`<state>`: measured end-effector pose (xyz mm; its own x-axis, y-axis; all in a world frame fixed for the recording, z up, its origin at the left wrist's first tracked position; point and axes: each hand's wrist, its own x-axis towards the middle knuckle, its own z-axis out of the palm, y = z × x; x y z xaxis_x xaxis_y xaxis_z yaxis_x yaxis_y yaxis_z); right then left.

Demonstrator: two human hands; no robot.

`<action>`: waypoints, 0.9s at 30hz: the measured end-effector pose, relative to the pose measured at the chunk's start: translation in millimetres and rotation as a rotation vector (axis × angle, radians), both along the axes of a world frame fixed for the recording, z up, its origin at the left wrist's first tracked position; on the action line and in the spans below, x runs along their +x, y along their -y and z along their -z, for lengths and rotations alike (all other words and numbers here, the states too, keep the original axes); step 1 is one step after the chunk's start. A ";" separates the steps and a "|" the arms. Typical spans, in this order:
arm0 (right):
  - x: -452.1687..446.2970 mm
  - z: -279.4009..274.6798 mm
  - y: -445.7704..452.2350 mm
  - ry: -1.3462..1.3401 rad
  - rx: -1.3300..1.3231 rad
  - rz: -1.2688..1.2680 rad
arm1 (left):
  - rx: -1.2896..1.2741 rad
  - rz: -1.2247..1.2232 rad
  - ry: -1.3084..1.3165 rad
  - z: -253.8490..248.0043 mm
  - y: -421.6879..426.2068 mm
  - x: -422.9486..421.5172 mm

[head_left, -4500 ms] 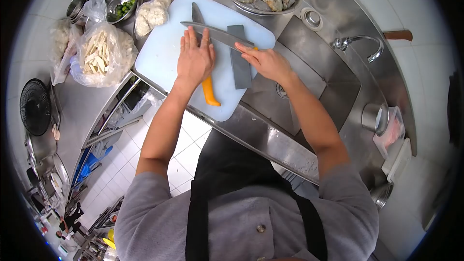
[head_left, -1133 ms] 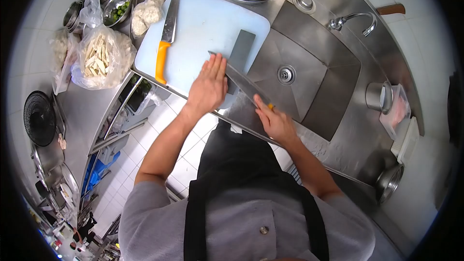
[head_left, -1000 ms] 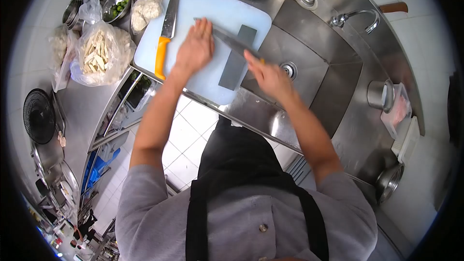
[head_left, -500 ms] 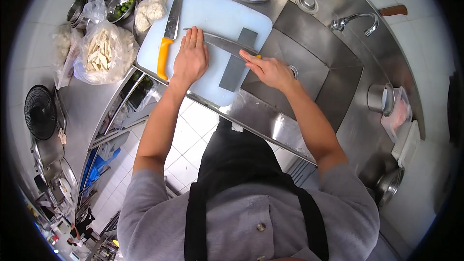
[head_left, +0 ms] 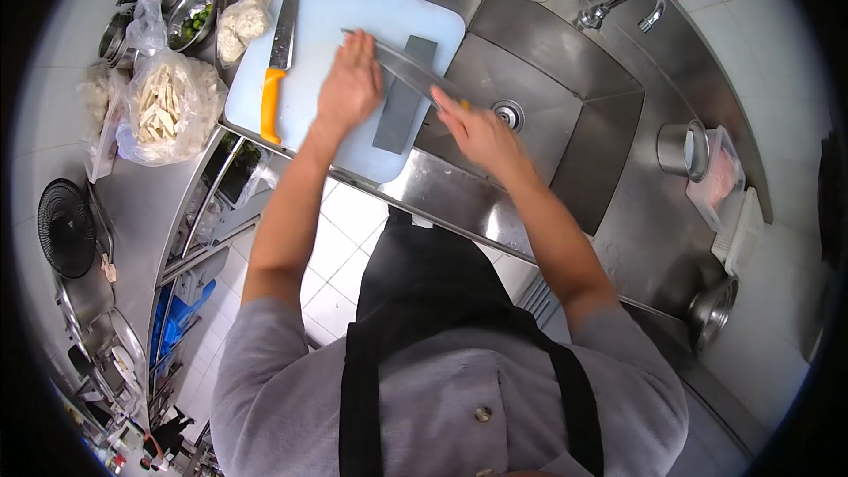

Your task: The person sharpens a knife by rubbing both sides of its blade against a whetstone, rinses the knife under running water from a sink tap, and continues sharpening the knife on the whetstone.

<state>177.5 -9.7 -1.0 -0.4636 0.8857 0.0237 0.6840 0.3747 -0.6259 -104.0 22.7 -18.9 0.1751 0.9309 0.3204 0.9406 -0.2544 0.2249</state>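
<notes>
Orange knife (head_left: 272,102) has moved from the middle of the board (head_left: 353,9) to its left side. The right hand (head_left: 486,140), past the board's right edge, is clamped on the long knife (head_left: 402,64). Flat and open, the left hand (head_left: 352,90) touches its blade, which crosses the stone (head_left: 399,117) on the board.

Knife (head_left: 406,69) w/ long, slim grey metal blade & a bit of yellow handle showing: held diag. over the board (head_left: 340,137), tip far left, handle end near right past the board's edge, blade crossing above the stone; contact w/ it unclear. Left hand's (head_left: 352,88) fingers at tip end, right hand (head_left: 484,134) on handle. Stone (head_left: 399,119): flat dark-grey rect. block, lying on board's right side, slanted far right to near left.
</notes>
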 end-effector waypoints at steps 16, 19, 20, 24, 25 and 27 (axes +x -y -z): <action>68.0 -40.8 153.9 0.142 -0.161 0.160 | -0.091 0.215 0.071 -15.2 96.3 86.9; 55.1 -50.1 131.3 0.123 -0.196 0.211 | -0.101 0.201 0.087 -22.5 83.4 88.2; 45.3 -52.5 109.6 0.176 -0.178 0.225 | -0.070 0.207 0.051 -18.1 54.1 79.7; 50.1 -49.2 120.9 0.186 -0.112 0.213 | -0.053 0.213 0.036 -13.2 54.6 78.6; 54.4 -45.9 132.0 0.120 -0.089 0.198 | -0.059 0.213 0.059 -13.1 72.3 82.6; 56.1 -37.2 127.8 0.093 -0.075 0.197 | -0.100 0.223 0.019 -16.9 76.6 83.3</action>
